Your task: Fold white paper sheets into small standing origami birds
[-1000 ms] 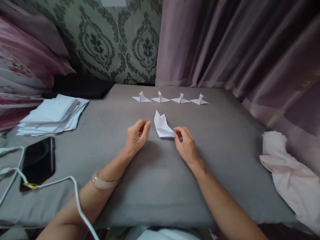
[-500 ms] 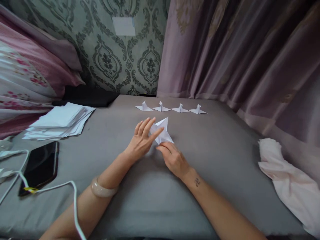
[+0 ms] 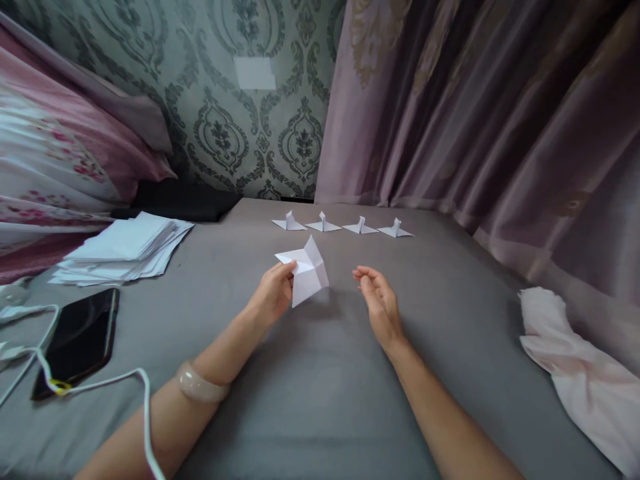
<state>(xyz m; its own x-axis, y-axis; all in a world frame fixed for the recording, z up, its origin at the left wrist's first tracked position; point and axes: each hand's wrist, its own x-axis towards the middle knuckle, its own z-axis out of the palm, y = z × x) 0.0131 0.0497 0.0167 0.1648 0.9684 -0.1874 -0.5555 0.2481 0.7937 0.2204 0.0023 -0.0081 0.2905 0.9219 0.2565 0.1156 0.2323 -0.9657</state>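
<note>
My left hand (image 3: 274,288) pinches a folded white paper (image 3: 310,273) at its left side, thumb on top. The paper is held above the grey cloth surface (image 3: 320,393), with pointed flaps standing out from it and creases across it. To the right, apart from the paper, my right hand (image 3: 379,300) hovers with its fingers slightly curled and nothing in them. Beyond both hands stands a row of several small folded paper figures (image 3: 323,223), each with flat pointed sides and an upright middle part.
At the left lie a stack of white paper (image 3: 120,243), a black phone (image 3: 80,340) and a white cable (image 3: 147,413). A black folded cloth (image 3: 185,202) is behind the stack. Pale pink fabric (image 3: 570,360) lies at the right, below the purple curtain (image 3: 425,100).
My right hand has let go of the folded paper and moved right. My left hand now grips the paper, which has turned and shifted a little left.
</note>
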